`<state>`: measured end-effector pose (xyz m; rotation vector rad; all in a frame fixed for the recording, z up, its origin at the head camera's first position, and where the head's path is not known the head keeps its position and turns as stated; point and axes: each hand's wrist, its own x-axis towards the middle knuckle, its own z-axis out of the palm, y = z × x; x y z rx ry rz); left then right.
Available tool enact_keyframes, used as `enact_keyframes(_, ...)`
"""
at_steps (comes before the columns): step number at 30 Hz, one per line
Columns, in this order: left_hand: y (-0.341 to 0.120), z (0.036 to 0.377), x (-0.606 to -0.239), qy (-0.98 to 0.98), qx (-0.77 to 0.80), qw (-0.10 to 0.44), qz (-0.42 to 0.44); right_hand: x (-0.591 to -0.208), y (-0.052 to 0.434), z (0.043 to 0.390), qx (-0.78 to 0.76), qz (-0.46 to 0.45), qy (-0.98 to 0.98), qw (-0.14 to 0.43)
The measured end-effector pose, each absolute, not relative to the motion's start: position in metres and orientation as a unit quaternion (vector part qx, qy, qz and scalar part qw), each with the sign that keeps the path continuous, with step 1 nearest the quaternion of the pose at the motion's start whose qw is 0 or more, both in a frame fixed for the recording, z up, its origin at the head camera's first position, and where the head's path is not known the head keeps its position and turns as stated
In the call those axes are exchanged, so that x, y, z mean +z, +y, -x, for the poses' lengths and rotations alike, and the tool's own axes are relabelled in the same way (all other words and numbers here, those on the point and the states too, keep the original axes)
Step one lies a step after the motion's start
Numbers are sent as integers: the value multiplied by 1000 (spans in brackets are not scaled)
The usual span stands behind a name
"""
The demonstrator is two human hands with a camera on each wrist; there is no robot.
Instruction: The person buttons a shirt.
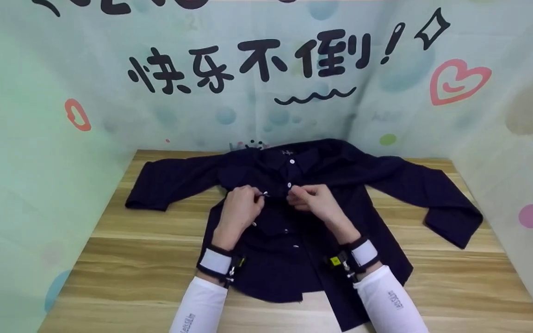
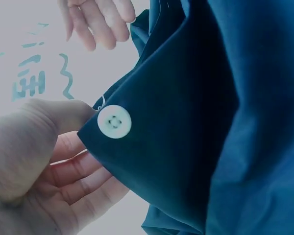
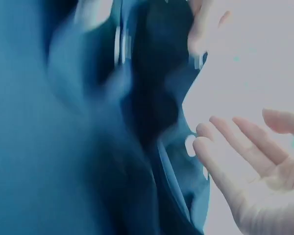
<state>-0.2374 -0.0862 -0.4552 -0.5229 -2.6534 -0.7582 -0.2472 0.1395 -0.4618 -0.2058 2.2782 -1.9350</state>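
A dark navy button-up shirt (image 1: pixel 271 273) lies spread with its collar at the far side and its lower front parted. My left hand (image 1: pixel 241 208) pinches the edge of the shirt's button placket between thumb and fingers, lifting it. Right beside that thumb, in the left wrist view, sits a white four-hole button (image 2: pixel 114 122) with a loose thread near it. Over the other front edge is my right hand (image 1: pixel 315 201). Its fingers are extended and apart from the thumb in the right wrist view, with nothing between them. Two white buttons (image 1: pixel 292 161) show below the collar, the lower near my right fingertips.
Both sleeves stretch outward over the wood-grain table (image 1: pixel 146 268), the right sleeve (image 1: pixel 451 203) bent at its end. A printed curtain (image 1: pixel 257 101) with dark lettering stands behind the table and along both sides. Each wrist wears a strap with a small camera.
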Motion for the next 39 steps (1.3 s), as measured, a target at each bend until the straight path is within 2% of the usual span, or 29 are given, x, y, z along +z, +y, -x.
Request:
enact_keyframes(5, -83, 234, -451, -928, -254, 195, 191, -475, 131, 248, -699, -6, 691, 186)
enact_keyframes(11, -74, 229, -450, -921, -238, 199, 235, -488, 123, 252, -763, -26, 604, 230)
enact_keyframes(22, -64, 225, -462, -925, -205, 90, 306, -491, 125, 255, -861, -15, 465, 204)
enact_keyframes(39, -75, 229, -457, -925, -230, 53, 298, -496, 118, 251, -749, -5, 645, 154)
